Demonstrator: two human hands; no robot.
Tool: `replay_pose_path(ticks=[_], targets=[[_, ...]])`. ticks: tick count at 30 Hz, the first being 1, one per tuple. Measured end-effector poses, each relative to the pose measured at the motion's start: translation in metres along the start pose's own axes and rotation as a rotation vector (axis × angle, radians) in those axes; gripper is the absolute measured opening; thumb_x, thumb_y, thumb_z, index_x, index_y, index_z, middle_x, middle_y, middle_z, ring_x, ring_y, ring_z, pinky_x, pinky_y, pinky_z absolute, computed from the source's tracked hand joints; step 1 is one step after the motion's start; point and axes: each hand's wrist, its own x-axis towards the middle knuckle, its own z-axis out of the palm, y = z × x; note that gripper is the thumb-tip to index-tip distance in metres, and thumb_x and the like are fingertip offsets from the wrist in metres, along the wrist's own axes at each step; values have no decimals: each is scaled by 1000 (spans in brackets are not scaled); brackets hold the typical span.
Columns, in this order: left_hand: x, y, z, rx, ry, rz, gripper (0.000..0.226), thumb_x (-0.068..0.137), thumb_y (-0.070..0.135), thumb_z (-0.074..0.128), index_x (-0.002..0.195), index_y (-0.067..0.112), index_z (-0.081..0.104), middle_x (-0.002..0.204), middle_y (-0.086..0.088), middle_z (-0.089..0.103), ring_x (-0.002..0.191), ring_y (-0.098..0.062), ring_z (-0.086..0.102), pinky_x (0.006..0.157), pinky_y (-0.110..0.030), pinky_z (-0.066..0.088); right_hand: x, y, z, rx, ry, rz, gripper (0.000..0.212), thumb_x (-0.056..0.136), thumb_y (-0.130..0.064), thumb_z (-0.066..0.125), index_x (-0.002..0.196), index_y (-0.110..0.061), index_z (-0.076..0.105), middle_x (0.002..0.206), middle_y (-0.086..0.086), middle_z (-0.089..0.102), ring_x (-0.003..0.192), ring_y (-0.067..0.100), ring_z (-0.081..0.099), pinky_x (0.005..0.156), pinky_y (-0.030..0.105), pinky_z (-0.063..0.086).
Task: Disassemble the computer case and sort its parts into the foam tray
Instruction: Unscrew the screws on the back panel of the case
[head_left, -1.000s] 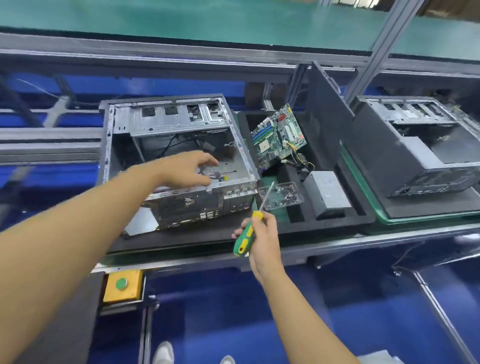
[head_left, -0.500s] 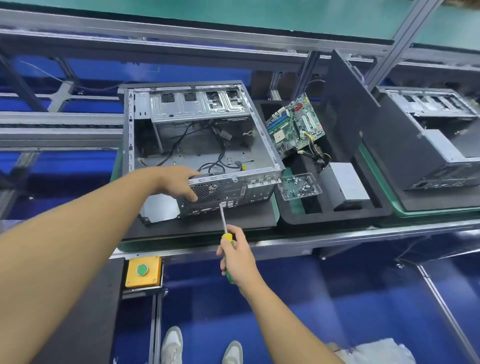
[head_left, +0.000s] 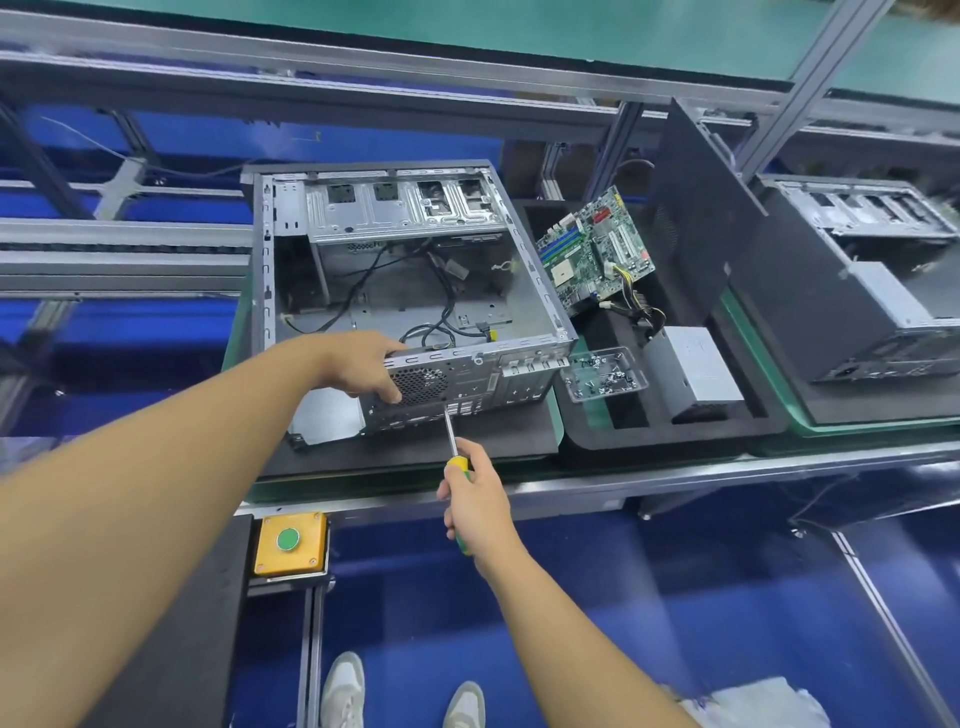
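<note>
Both hands have a grip on something. One is the left hand (head_left: 371, 366), and it is curled over the near top edge of the computer case (head_left: 410, 291), by the round fan holes, to hold it steady. The right hand (head_left: 475, 499) is wrapped tight around the yellow and green handle of a screwdriver (head_left: 453, 441). Its thin metal tip touches the back wall of the case, low down by the plugs.

The case lies open on a black mat on the tabletop (head_left: 675, 475). Loose black wires sit inside it. Just to its right is the foam tray (head_left: 691, 431). In the tray are the green motherboard (head_left: 595, 249), leaning up, a gray power box (head_left: 701, 371), and a clear dish of screws (head_left: 605, 374).

I think the case is stiff and a bit heavy, because it is thin bent metal. Its edges may be sharp, so a flat rim is the best place to hold. It could slide on the mat when the screwdriver pushes, so the left hand should press down. A screw is tiny and could roll away.
</note>
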Motion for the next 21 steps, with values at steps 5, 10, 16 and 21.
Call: replay_pose_path(ticks=[5, 10, 16, 21], targets=[[0, -1, 0, -7, 6, 5, 25, 84, 11, 71, 99, 29, 64, 90, -11, 68, 69, -22, 55, 64, -34, 46, 1, -4, -3, 27, 7, 15, 42, 98, -19, 39, 130, -42, 52, 76, -3, 58, 48, 14, 40, 44, 25, 38], [1, -2, 1, 8, 10, 5, 24, 83, 13, 72, 102, 26, 66, 92, -13, 70, 70, -23, 56, 65, -35, 47, 5, -9, -5, 139, -61, 81, 33, 99, -18, 41, 122, -36, 57, 78, 2, 60, 46, 15, 42, 45, 26, 39], [2, -2, 1, 17, 15, -7, 18, 82, 14, 72, 98, 21, 66, 93, -16, 70, 71, -23, 55, 67, -35, 46, 10, -20, -16, 260, -244, 257, 29, 101, -22, 37, 109, -2, 57, 72, 9, 64, 51, 19, 49, 52, 31, 45], [2, -2, 1, 6, 16, -6, 21, 82, 14, 72, 87, 32, 64, 82, -6, 69, 67, -22, 54, 63, -32, 46, 13, -16, -29, -36, -207, 75, 21, 104, -17, 41, 102, -7, 59, 78, 4, 68, 60, 18, 55, 62, 31, 48]])
